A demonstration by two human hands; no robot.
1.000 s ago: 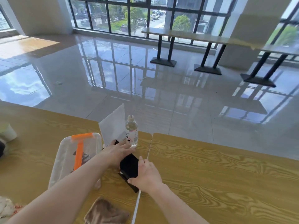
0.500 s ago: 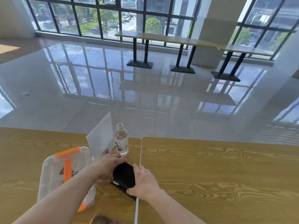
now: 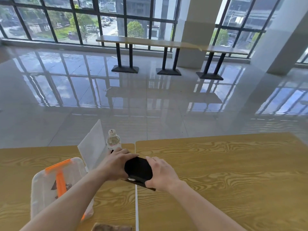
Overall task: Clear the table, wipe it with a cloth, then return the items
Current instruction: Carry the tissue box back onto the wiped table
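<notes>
Wood-grain table (image 3: 216,172), 2 tops butted along a pale seam; my 2 bare forearms reach out over it from the near edge.

Left hand (image 3: 115,164): palm down, fingers curled over the left side of a black rounded object (image 3: 138,169), gripping it. Right hand (image 3: 160,174): palm down, fingers wrapped round the object's right side, thumb toward the near edge, gripping it too. The object sits over the seam, on or just above a thin dark flat piece (image 3: 141,184) that shows beneath it; I cannot tell whether it touches.

Clear water bottle (image 3: 113,142): upright, white cap, just beyond my left hand; label with red and dark print, too small to read. White card (image 3: 93,145): standing tilted, left of the bottle, blank on the visible face.

Clear plastic box (image 3: 50,189) with orange handle and clips: near left, partly under my left forearm; dark marks inside, unreadable.

Brown cloth (image 3: 111,228): near edge, only partly in view.
</notes>
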